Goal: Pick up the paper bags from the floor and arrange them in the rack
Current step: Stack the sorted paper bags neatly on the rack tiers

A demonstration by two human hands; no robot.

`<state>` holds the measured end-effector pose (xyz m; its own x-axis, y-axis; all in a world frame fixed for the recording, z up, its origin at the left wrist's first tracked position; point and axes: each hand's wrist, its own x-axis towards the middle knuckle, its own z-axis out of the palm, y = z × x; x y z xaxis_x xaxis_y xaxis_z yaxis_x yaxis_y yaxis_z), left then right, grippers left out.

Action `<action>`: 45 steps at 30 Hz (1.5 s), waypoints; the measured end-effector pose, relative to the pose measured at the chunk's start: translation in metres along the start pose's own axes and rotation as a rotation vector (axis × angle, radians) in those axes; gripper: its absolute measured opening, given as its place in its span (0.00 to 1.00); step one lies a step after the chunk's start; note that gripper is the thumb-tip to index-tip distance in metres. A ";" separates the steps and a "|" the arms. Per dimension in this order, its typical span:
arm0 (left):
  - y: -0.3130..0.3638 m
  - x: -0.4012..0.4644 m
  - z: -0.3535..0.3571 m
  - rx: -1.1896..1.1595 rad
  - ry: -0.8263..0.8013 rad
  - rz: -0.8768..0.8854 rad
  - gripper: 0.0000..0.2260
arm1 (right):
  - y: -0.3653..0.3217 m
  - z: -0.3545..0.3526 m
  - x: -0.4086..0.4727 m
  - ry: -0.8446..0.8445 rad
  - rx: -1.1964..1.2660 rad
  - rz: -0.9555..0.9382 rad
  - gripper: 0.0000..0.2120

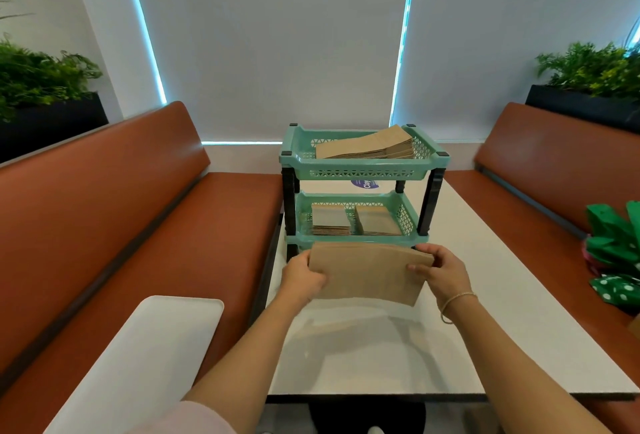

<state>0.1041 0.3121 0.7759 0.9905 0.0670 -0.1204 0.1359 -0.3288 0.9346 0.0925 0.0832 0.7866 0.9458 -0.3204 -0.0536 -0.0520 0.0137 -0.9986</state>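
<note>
A flat stack of brown paper bags hangs just above the white table, right in front of the mint-green rack. My left hand grips the stack's left edge and my right hand grips its right edge. The stack's far edge is level with the rack's lowest tier. On the top shelf lies a tilted pile of brown bags. The middle shelf holds two smaller stacks of bags side by side.
Orange bench seats flank the table on both sides. A white tray lies on the left bench. Green bags with white dots sit on the right bench. Planters stand behind both benches.
</note>
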 end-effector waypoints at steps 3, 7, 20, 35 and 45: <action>-0.013 -0.002 0.008 -0.103 0.038 -0.054 0.20 | 0.010 0.003 0.000 -0.036 -0.044 -0.012 0.16; -0.040 -0.012 0.013 -0.100 0.031 -0.136 0.17 | 0.041 0.002 -0.007 -0.093 -0.231 0.071 0.20; -0.025 -0.003 0.002 -0.199 -0.029 0.021 0.13 | 0.033 -0.004 -0.006 -0.157 -0.191 0.066 0.14; 0.025 -0.025 0.071 1.243 -0.160 0.678 0.24 | 0.041 0.010 -0.004 -0.199 -0.380 0.019 0.10; -0.017 0.005 -0.004 1.078 -0.009 0.476 0.09 | 0.046 0.006 -0.002 -0.163 -0.452 0.042 0.12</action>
<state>0.1070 0.3219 0.7609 0.9462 -0.2825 0.1579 -0.3025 -0.9455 0.1205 0.0906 0.0904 0.7405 0.9760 -0.1754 -0.1294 -0.1909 -0.4012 -0.8959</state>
